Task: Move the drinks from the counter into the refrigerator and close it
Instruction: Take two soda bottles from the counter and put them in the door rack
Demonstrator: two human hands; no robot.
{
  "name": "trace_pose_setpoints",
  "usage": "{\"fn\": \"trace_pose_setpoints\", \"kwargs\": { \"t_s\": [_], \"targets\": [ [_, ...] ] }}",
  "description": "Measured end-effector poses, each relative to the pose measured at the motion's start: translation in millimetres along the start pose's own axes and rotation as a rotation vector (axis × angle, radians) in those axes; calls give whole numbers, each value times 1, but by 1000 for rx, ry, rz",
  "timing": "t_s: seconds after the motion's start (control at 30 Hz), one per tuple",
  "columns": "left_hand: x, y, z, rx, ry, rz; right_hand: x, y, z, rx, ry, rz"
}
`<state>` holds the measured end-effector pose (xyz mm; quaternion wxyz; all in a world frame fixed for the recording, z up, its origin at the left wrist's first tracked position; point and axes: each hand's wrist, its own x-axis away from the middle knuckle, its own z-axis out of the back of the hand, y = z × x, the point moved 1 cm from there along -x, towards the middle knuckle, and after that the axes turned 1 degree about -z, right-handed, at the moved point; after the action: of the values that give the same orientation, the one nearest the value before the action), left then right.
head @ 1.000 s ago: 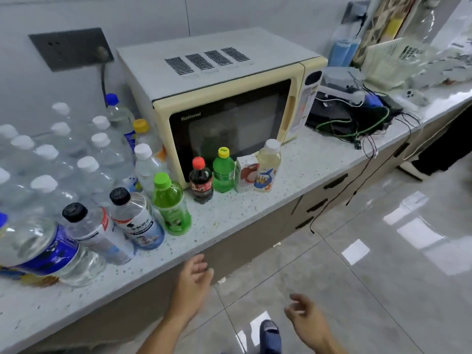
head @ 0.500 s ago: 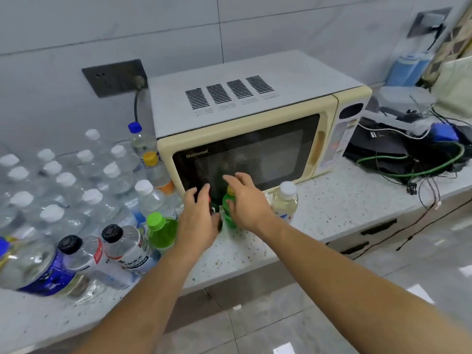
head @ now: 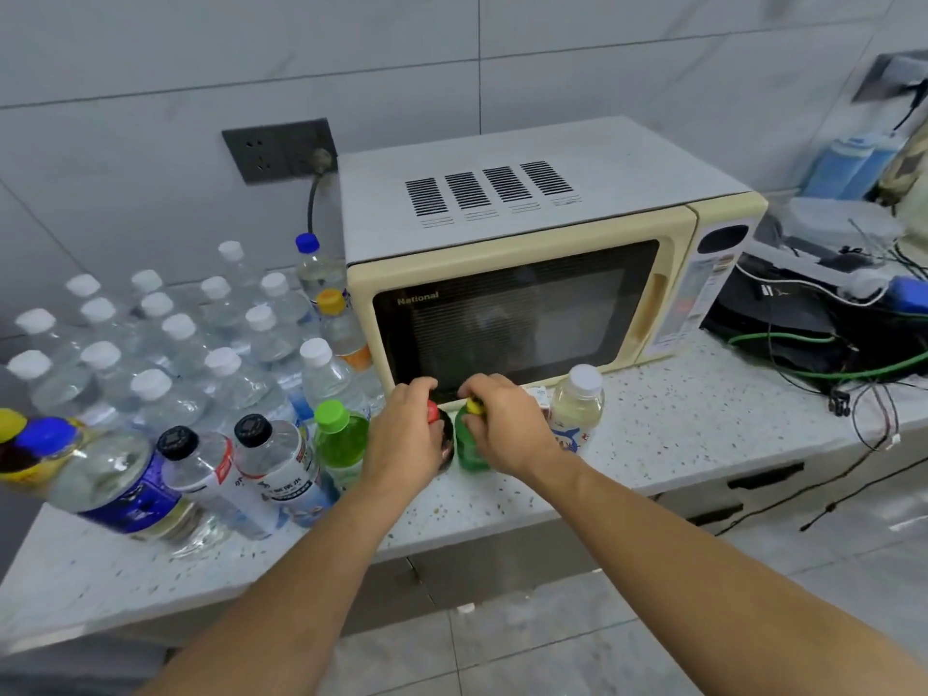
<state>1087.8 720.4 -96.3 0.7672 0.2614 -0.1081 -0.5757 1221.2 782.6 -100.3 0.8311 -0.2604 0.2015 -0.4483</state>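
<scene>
Two small bottles stand on the speckled white counter (head: 653, 434) just in front of the cream microwave oven (head: 527, 273): the left hand (head: 404, 434) grips the red-capped dark cola bottle (head: 444, 437), the right hand (head: 507, 424) grips the yellow-capped green soda bottle (head: 467, 452) beside it.

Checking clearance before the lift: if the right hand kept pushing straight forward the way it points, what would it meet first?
Most likely the microwave door glass, just behind the green bottle the right hand grips; depth is uncertain.
</scene>
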Motion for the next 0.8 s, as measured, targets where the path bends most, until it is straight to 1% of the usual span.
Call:
{"fn": "trace_pose_setpoints", "kwargs": {
  "t_s": [0.13, 0.23, 0.33, 0.4, 0.5, 0.57, 0.67, 0.77, 0.8],
  "targets": [
    [20, -4, 4, 24, 0, -27, 26, 7, -8, -31, 29, 8],
    [32, -7, 0, 52, 15, -36, 39, 12, -15, -73, 116, 3],
    [35, -12, -5, 67, 66, -91, 47, 13, -24, -73, 182, -30],
    [38, -20, -11, 79, 48, -107, 52, 14, -32, -69, 193, -82],
    [47, -32, -26, 259, -54, -54, 55, 17, -43, -79, 225, -176],
    [52, -37, -38, 419, -41, -4, 55, 19, -50, -167, 212, -256],
    [50, -41, -54, 581, -20, 133, 54, 23, -58, -280, 192, -368],
    [47, -49, -67, 679, -96, 301, 53, 26, -63, -344, 194, -412],
    [46, -53, -71, 714, -115, 332, 53, 27, -66, -380, 190, -423]
  ]
}}
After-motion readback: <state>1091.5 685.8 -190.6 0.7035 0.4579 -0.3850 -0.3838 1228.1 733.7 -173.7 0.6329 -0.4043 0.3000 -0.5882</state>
